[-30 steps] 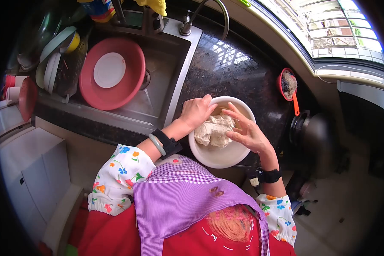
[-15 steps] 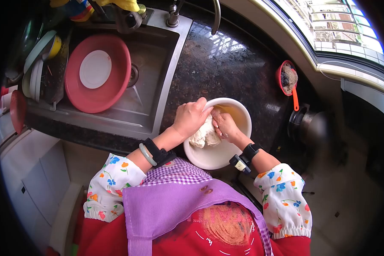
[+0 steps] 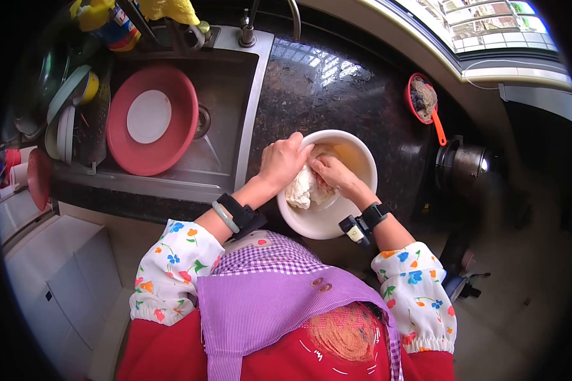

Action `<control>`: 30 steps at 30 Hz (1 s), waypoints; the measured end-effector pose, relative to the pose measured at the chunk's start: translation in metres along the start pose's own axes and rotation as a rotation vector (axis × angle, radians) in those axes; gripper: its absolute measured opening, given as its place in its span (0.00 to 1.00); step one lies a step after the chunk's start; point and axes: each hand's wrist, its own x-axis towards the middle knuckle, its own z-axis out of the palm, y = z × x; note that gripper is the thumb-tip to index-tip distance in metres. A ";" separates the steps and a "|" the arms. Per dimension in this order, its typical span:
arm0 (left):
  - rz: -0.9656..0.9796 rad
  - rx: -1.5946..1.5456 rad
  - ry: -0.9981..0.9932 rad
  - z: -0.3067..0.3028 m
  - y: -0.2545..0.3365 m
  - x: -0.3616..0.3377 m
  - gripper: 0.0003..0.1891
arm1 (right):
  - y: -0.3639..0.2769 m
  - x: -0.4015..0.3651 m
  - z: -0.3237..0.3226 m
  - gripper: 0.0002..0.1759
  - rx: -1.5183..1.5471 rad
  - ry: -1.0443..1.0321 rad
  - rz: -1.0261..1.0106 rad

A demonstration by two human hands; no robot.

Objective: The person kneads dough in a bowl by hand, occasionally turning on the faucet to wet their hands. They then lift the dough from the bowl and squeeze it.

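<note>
A deep white bowl (image 3: 368, 162) stands at the front of the dark countertop, close to the apron. Inside it lies a lump of pale, rough dough (image 3: 300, 190), pushed toward the bowl's left side. My left hand (image 3: 283, 161) is closed over the left rim, its thumb reaching toward the inside. Down in the bowl, my right hand (image 3: 337, 174) has its fingers curled and pressed into the dough. The fingertips are partly hidden by the dough. Both wrists carry black straps with small devices.
Left of the bowl is a steel sink (image 3: 200, 181) holding a red basin (image 3: 178, 136) with a white plate (image 3: 149, 116). A red ladle-like strainer (image 3: 422, 98) with an orange handle lies at the back right. Beside it is a shiny metal pot (image 3: 467, 163). A faucet (image 3: 248, 36) rises behind the sink.
The view has shifted slightly. My right hand's fingers have pressed a little farther toward the far left of the bowl, against the dough. My left hand keeps its hold on the rim.
</note>
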 end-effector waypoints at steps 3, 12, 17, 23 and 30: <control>-0.007 0.006 -0.023 -0.001 0.000 0.001 0.15 | -0.009 -0.055 -0.003 0.15 -0.044 0.101 -0.251; -0.100 -0.051 0.005 -0.005 -0.002 -0.009 0.16 | -0.002 -0.056 0.009 0.20 -0.221 -0.087 -0.201; -0.112 -0.108 0.060 -0.001 -0.003 -0.012 0.16 | -0.003 -0.025 0.022 0.30 -0.193 -0.097 -0.116; -0.096 -0.129 0.119 0.001 -0.003 -0.015 0.18 | -0.011 0.004 0.015 0.32 -0.213 -0.217 -0.131; -0.567 -1.532 -0.506 -0.014 -0.073 0.011 0.41 | -0.025 0.007 0.015 0.32 -0.184 -0.059 -0.031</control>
